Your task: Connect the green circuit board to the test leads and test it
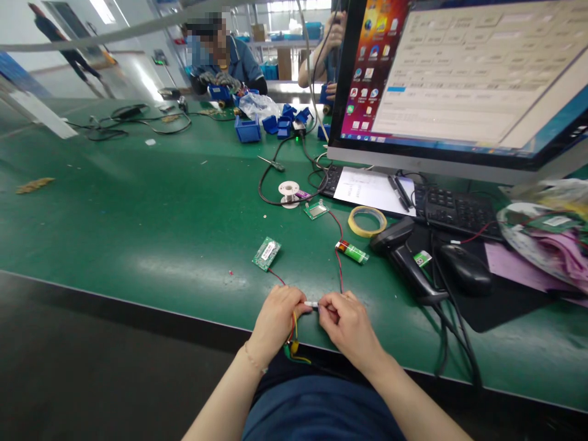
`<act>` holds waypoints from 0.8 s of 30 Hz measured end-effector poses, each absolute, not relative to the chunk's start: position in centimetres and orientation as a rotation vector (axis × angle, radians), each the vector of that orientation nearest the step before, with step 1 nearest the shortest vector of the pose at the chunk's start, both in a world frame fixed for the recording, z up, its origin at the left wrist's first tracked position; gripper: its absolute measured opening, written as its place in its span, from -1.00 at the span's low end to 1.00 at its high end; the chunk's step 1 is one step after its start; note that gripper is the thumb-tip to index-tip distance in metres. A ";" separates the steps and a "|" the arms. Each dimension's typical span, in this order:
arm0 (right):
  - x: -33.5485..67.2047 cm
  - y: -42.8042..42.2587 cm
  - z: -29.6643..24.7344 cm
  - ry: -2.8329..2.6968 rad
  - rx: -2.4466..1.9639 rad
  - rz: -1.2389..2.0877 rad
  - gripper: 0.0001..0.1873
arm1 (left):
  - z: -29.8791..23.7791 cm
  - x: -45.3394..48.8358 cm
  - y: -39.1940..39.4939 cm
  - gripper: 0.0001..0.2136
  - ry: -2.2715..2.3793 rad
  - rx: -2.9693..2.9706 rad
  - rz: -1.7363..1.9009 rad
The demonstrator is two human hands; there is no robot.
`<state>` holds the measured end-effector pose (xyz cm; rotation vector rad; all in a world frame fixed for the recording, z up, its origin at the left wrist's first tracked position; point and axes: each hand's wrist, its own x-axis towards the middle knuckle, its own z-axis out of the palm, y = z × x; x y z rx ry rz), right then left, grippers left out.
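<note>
Near the table's front edge, my left hand (281,312) and my right hand (345,315) are both closed on a small white wire connector (312,304), one at each end. From my left hand, a thin red wire leads to a green circuit board (266,253) with a white label. Red, yellow and green wires (292,334) with coloured clips hang below that hand over the edge. Red and black wires rise from my right hand past a green-wrapped battery (351,252) to a second small board (316,210). My fingers hide most of the connector.
A yellow tape roll (367,221), a barcode scanner (411,263) and a mouse (465,268) lie right. Behind them stand a keyboard (459,211) and a monitor (450,79). A white spool (289,194), a screwdriver (272,163) and blue bins (248,130) lie farther back; co-workers sit opposite.
</note>
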<state>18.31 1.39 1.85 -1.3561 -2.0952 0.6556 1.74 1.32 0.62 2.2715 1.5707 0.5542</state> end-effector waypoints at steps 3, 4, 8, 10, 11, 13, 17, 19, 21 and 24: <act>18.1 1.4 2.5 -2.045 -1.483 0.807 -0.87 | 0.5 1.8 1.1 -0.85 1.558 2.318 0.589; 17.9 1.5 2.7 -2.028 -1.536 0.867 -0.87 | 0.5 1.8 1.0 -0.84 1.556 2.347 0.602; 17.3 1.9 3.4 -1.978 -1.697 1.034 -0.88 | 0.4 1.9 0.6 -0.81 1.611 2.514 0.641; 17.0 2.1 3.6 -1.956 -1.738 1.057 -0.88 | 0.4 2.0 0.4 -0.79 1.652 2.596 0.648; 16.8 2.1 3.7 -1.944 -1.756 1.068 -0.88 | 0.4 2.1 0.2 -0.78 1.661 2.630 0.649; 16.7 2.4 3.8 -1.931 -1.774 1.107 -0.88 | 0.3 2.2 0.0 -0.78 1.655 2.688 0.659; 16.9 3.2 3.9 -1.948 -1.767 1.214 -0.89 | 0.3 2.2 -0.3 -0.84 1.622 2.757 0.707; 17.0 3.6 4.0 -1.960 -1.766 1.258 -0.89 | 0.3 2.2 -0.3 -0.87 1.629 2.767 0.714; 17.1 4.0 4.0 -1.965 -1.773 1.284 -0.89 | 0.3 2.3 -0.3 -0.88 1.659 2.774 0.708; 16.9 4.2 3.8 -1.965 -1.790 1.307 -0.89 | 0.5 2.5 -0.2 -0.86 1.673 2.801 0.694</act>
